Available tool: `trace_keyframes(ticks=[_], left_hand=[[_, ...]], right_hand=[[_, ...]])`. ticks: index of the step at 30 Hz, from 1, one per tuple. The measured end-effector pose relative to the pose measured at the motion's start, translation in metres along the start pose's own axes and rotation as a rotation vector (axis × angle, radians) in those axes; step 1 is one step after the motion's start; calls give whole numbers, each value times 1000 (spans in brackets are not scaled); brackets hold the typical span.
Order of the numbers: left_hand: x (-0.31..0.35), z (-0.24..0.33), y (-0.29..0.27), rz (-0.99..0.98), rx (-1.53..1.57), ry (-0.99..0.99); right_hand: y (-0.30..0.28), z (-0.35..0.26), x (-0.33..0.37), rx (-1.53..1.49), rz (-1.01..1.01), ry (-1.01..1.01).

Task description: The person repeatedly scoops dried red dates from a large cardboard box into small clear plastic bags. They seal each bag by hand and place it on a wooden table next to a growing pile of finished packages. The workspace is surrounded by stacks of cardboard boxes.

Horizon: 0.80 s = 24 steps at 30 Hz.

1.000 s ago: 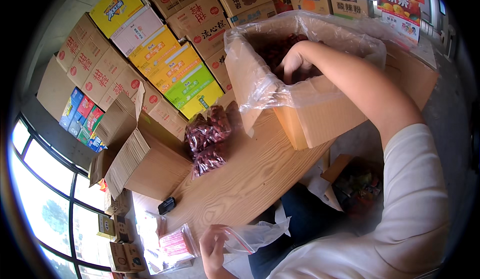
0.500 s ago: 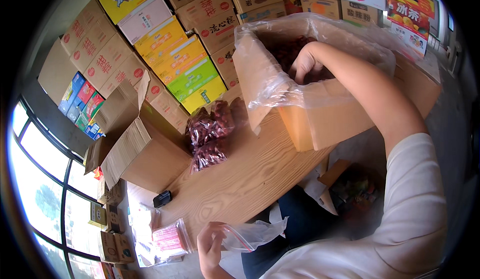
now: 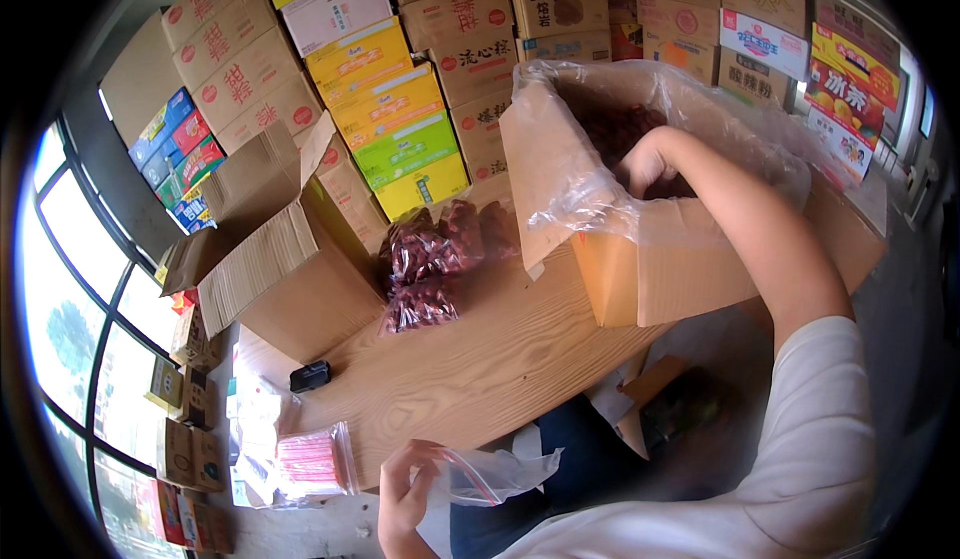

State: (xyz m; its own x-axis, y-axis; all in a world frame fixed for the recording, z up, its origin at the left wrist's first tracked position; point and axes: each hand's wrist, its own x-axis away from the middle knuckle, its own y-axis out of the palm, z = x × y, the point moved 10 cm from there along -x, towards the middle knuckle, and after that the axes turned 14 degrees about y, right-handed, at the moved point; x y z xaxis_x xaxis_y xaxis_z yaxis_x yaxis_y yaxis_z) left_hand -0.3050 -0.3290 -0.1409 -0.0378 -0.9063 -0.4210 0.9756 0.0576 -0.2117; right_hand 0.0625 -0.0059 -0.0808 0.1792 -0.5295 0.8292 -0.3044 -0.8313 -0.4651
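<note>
My left hand [image 3: 408, 481], low in the middle, pinches the edge of a clear zip bag [image 3: 498, 474] with a red seal line. The bag hangs limp and flat out to the right. My right hand [image 3: 650, 162] reaches down into a big cardboard box [image 3: 690, 284] lined with clear plastic [image 3: 570, 204]. Its fingers are curled among dark red dried fruit [image 3: 612, 131] that looks like dates; the fingertips and anything in them are hidden. Several filled clear bags of the same fruit [image 3: 428, 249] lie together on the wooden table [image 3: 480, 359].
An open cardboard carton [image 3: 310, 299] stands at the table's left. By the near left edge lie a small black object [image 3: 310, 376] and a pack of pink-striped bags [image 3: 312, 462]. Stacked boxes [image 3: 400, 109] line the back; windows [image 3: 80, 329] are at the left.
The whole view has shifted slightly, so the table and boxes appear displaced. My right hand stays inside the lined box, its fingers lower and less visible. My left hand still holds the zip bag.
</note>
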Motion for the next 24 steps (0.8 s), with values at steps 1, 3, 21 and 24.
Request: trace_keyframes(ticks=[1, 3, 21, 24], left_hand=[[0, 0, 1, 13, 13, -13], [-2, 0, 3, 14, 24, -22], [-21, 31, -4, 27, 99, 51], [-44, 66, -10, 28, 73, 124]], right_hand=[[0, -1, 1, -4, 11, 23], [3, 0, 4, -26, 35, 67], [8, -7, 18, -73, 107, 57], [4, 1, 13, -87, 91, 86]])
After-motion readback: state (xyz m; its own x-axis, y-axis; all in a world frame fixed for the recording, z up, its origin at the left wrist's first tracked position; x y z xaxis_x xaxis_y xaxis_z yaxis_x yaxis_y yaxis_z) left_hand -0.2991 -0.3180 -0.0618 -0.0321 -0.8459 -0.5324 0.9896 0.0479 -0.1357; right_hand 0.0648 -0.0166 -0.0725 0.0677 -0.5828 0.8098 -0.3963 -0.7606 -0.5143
